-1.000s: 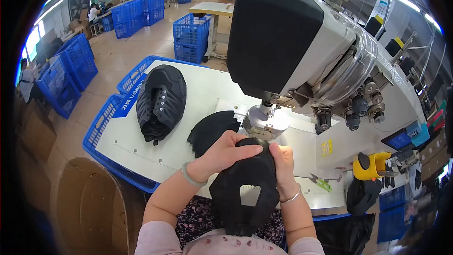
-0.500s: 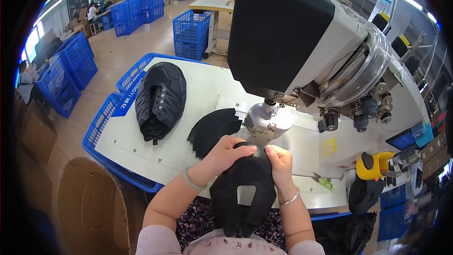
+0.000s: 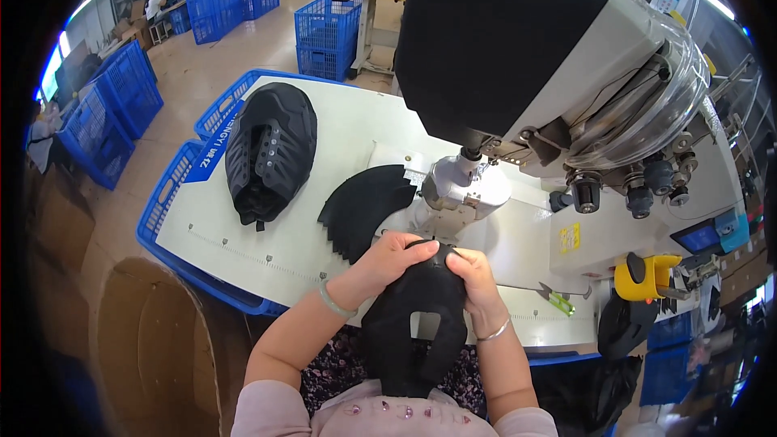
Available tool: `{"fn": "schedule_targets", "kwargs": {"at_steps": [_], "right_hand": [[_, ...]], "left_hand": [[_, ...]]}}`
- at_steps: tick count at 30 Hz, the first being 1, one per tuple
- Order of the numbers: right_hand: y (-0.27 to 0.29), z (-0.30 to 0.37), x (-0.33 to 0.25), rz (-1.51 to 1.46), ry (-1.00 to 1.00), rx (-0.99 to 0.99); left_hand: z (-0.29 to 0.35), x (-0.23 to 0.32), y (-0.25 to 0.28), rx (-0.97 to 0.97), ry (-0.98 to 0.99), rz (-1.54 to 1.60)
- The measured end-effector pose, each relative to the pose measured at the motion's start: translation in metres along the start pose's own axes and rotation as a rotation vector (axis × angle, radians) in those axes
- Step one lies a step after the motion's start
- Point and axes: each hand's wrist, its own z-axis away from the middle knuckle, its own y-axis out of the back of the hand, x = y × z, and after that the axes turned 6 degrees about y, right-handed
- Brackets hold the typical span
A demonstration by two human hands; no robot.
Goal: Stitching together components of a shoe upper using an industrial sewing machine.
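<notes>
A black shoe upper (image 3: 396,307) with an open slot in its middle hangs between my hands, below the sewing machine's post. My left hand (image 3: 396,257) pinches its top edge from the left, thumb on the surface. My right hand (image 3: 473,271) grips the same edge from the right, its thumb close to the other one. Just beyond my hands stands the post of the sewing machine (image 3: 461,186), under the needle. A fanned stack of black fabric pieces (image 3: 364,206) lies left of the post. Farther left rests a stitched black shoe upper (image 3: 271,150) with eyelets.
Green-handled thread snips (image 3: 558,301) lie on the white table (image 3: 235,255) at the right, near a yellow holder (image 3: 639,277). Blue crates (image 3: 328,32) stand behind and along the table's left edge. An open cardboard box (image 3: 154,348) is at the lower left.
My view has shifted slightly, so the machine appears larger and farther right. Both hands still hold the upper's top edge, which has tilted a little, with the thumbs slightly farther apart.
</notes>
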Motion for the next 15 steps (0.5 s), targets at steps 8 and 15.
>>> {"fn": "schedule_targets", "kwargs": {"at_steps": [8,15], "right_hand": [[-0.008,0.001,0.008,-0.08,0.017,0.124],[-0.009,0.006,0.021,0.02,0.014,0.171]], "left_hand": [[0.005,-0.001,0.004,-0.084,0.14,0.168],[0.007,-0.001,0.008,-0.078,0.108,-0.109]]}}
